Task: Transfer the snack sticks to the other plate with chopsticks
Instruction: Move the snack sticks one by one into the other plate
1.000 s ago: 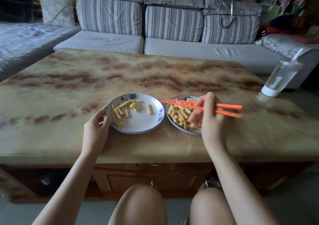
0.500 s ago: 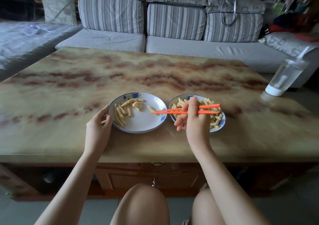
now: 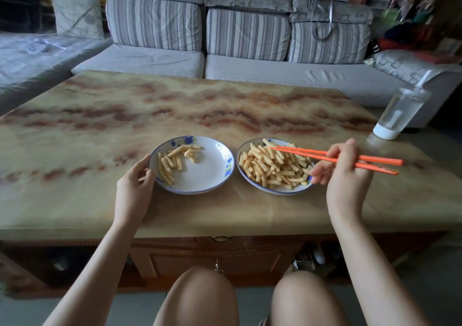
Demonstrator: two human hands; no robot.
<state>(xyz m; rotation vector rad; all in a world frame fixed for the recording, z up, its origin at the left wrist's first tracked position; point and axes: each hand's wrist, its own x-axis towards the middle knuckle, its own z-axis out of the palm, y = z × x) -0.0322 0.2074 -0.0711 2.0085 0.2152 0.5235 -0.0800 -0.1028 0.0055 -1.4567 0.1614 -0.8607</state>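
Two white plates with blue flowers sit side by side on the marble-patterned table. The right plate (image 3: 252, 181) is heaped with yellow crinkled snack sticks (image 3: 272, 168). The left plate (image 3: 207, 173) holds a small cluster of snack sticks (image 3: 172, 161) on its left side. My right hand (image 3: 342, 173) grips orange chopsticks (image 3: 312, 154) to the right of the full plate; their tips hover over its far part, empty. My left hand (image 3: 133, 188) rests against the left plate's rim, fingers curled around the edge.
A clear plastic bottle (image 3: 400, 111) with a white base stands at the table's right edge. A grey striped sofa (image 3: 225, 50) runs behind the table. The table's front edge (image 3: 225, 228) lies just above my bare knees.
My right hand swung right with the chopsticks, from over the gap between the plates to beside the full plate. The stick dropped near the left plate's right side is no longer visible there. My left hand stayed.
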